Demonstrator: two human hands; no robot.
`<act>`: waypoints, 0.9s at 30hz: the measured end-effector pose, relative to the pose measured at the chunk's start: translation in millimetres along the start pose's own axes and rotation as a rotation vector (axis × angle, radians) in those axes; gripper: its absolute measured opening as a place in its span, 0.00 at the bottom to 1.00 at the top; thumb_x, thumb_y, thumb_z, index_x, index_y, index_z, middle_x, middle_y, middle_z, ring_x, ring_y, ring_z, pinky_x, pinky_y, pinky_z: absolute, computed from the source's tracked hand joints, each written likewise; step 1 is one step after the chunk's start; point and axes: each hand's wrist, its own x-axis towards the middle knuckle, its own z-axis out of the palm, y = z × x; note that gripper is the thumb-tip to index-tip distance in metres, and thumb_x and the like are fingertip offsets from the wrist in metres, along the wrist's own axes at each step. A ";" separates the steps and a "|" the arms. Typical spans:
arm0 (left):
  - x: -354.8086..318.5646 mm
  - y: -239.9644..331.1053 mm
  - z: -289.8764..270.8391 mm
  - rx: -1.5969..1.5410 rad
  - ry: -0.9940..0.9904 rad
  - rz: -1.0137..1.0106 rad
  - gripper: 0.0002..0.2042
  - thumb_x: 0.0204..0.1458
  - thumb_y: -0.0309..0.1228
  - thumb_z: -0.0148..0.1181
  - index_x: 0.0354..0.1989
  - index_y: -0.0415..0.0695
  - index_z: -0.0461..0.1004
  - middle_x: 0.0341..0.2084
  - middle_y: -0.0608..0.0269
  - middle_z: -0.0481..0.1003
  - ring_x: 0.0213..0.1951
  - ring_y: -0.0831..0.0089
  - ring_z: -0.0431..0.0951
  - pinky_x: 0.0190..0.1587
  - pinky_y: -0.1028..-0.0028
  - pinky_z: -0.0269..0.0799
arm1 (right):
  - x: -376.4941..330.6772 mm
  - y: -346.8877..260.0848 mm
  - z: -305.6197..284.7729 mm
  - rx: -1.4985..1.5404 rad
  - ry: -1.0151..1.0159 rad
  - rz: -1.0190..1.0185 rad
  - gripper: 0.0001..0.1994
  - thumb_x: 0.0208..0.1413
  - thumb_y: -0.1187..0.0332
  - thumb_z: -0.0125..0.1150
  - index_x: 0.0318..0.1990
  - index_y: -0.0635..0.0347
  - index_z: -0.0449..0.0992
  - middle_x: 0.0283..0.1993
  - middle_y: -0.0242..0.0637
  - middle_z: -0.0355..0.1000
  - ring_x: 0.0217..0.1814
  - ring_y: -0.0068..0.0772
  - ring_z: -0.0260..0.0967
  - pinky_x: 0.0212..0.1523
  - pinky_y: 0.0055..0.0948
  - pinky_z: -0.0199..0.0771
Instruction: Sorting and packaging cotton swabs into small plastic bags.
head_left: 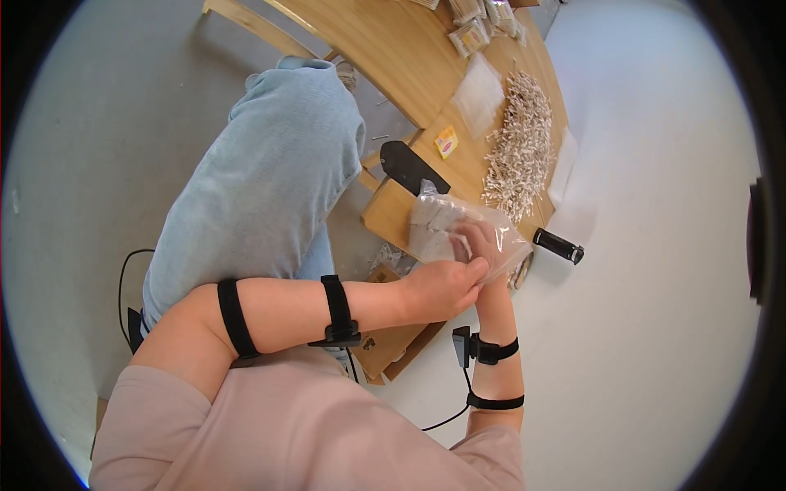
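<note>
I read this as a small packing workstation, probably in a workshop: a wooden table carries a heap of small white parts, clear bags and filled packets.

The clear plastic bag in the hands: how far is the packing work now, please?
Done: several filled small packets lie at the far end of the wooden table. In hand: the left hand and right hand hold a clear plastic bag with white pieces inside. Left: a big pile of small white pieces waits loose on the table, beside an empty clear bag.
</note>
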 end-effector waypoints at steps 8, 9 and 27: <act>-2.1 -4.1 3.3 -0.024 0.051 0.023 0.08 0.53 0.26 0.53 0.34 0.40 0.60 0.18 0.46 0.71 0.24 0.47 0.74 0.25 0.57 0.68 | 10.1 3.1 -10.8 0.258 -0.342 -0.158 0.13 0.35 0.79 0.62 0.34 0.58 0.76 0.37 0.39 0.72 0.42 0.43 0.70 0.42 0.35 0.70; -1.4 -4.3 3.0 -0.029 0.059 0.024 0.08 0.52 0.26 0.53 0.34 0.40 0.60 0.18 0.45 0.71 0.24 0.46 0.74 0.25 0.57 0.68 | 12.5 3.3 -9.8 0.251 -0.341 -0.159 0.13 0.36 0.79 0.62 0.35 0.58 0.76 0.37 0.39 0.72 0.41 0.43 0.70 0.41 0.35 0.70; -2.2 -0.3 -6.8 -0.124 -0.025 0.034 0.07 0.54 0.26 0.53 0.36 0.41 0.61 0.22 0.46 0.70 0.26 0.48 0.72 0.28 0.60 0.67 | -17.9 -0.9 -34.2 0.499 -0.075 0.338 0.13 0.51 0.80 0.55 0.45 0.62 0.75 0.44 0.37 0.70 0.46 0.31 0.69 0.44 0.24 0.69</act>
